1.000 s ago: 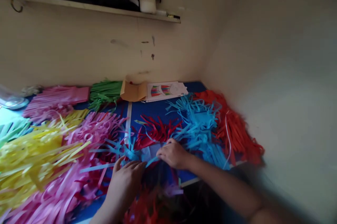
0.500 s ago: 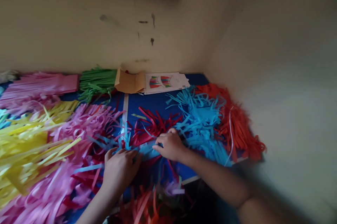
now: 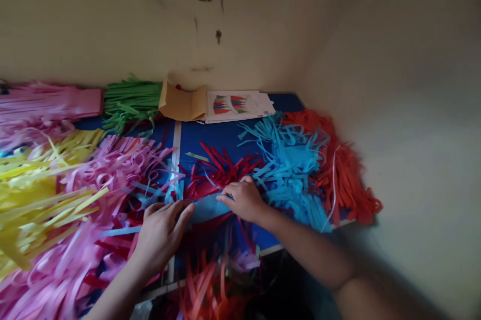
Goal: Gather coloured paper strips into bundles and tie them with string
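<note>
A light-blue tissue paper tassel [image 3: 206, 208] with cut fringe ends lies stretched sideways between my hands, on top of red tissue fringe [image 3: 220, 170]. My left hand [image 3: 161, 227] is closed on its left end, thumb toward the middle. On the right, my right hand [image 3: 244, 201] pinches the tassel between thumb and fingers. The fingertips of both hands are partly hidden. Right of my right hand is a heap of light-blue fringe [image 3: 295, 160].
Yellow fringe [image 3: 30, 210] and pink fringe [image 3: 128, 160] cover the left of the blue table [image 3: 218, 134]. Along the wall lie green fringe [image 3: 131, 104], a brown envelope [image 3: 183, 103] and a printed sheet [image 3: 240, 104]. Orange-red fringe [image 3: 345, 180] sits at right; orange strips [image 3: 208, 285] hang in front.
My view has tipped downward. My left hand has shifted slightly left along the light-blue tassel, and more of its smooth middle shows. My right hand stays on it.
</note>
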{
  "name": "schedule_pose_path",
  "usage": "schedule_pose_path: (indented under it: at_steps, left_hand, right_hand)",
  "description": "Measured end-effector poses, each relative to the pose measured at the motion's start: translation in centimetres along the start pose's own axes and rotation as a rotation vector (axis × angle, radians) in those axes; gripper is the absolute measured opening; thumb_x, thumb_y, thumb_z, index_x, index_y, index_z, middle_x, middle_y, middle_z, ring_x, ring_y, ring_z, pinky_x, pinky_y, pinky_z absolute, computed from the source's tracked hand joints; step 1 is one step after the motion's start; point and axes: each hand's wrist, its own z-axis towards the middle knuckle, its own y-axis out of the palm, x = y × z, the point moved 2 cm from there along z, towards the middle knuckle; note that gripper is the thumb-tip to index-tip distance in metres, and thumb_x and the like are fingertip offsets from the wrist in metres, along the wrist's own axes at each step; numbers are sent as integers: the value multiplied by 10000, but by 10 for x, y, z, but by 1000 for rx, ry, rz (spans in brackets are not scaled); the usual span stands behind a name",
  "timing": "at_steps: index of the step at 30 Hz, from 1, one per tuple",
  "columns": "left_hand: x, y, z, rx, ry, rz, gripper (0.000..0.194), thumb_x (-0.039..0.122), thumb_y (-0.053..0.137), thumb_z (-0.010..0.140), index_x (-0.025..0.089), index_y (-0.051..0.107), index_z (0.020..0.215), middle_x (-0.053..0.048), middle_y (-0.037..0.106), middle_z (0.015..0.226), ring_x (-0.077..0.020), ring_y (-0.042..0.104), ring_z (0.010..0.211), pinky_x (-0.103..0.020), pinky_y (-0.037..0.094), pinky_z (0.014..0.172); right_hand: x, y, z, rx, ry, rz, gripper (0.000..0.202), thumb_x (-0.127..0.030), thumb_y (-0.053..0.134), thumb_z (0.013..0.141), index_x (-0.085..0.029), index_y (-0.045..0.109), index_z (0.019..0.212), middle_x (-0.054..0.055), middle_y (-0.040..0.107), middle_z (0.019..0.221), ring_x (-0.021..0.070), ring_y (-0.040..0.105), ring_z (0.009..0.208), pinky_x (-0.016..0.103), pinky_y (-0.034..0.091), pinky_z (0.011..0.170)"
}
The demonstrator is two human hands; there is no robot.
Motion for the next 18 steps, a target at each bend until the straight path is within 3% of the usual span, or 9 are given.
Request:
schedule_pose_path:
  at_steps: [2,5,7,11,14,18]
  left_hand:
    - [1,-8,-2,-20,-7,64,541,611,323,942,263,712,799,-5,739,743,-219,668,746,-409,397,848]
    - [9,-19,-3,121,24,212,543,653,395,903,272,745,740,-46,754,817,-275,654,848,-435,391,844]
    - [17,-20,-1,185,71,212,486,628,440,895,264,748,804,-61,759,894,-286,654,910,-439,393,871]
    - [24,-2,8,21,16,152,374,509,509,874,235,688,1055,-41,780,903,-243,710,846,-412,408,887]
    - [21,9,11,-55,-40,249,337,450,461,899,235,714,951,-44,782,825,-250,719,794,-403,407,837]
    - [20,11,11,-63,-39,312,409,427,389,923,231,728,804,-65,753,718,-260,710,759,-404,401,811]
  right_hand:
    - [-1,-1,0,-5,-3,-9,288,-449,645,939,-196,718,823,3,765,857,147,670,810,321,253,799]
    - [-1,-1,0,-14,-24,-10,284,-453,657,931,-197,721,826,-3,761,847,144,666,818,321,248,793]
    - [-1,-1,-1,-4,-42,0,260,-446,678,918,-206,726,830,-11,760,847,143,665,824,321,242,794]
    - [-1,-1,-3,24,-69,16,227,-416,700,908,-215,731,806,-16,760,823,139,659,811,323,238,799]
    - [-1,-1,-4,35,-58,19,237,-411,717,893,-201,727,782,-6,759,788,146,664,795,323,247,806]
    - [-3,0,-4,68,2,51,202,-369,706,903,-201,721,791,-4,762,792,144,664,775,323,257,820]
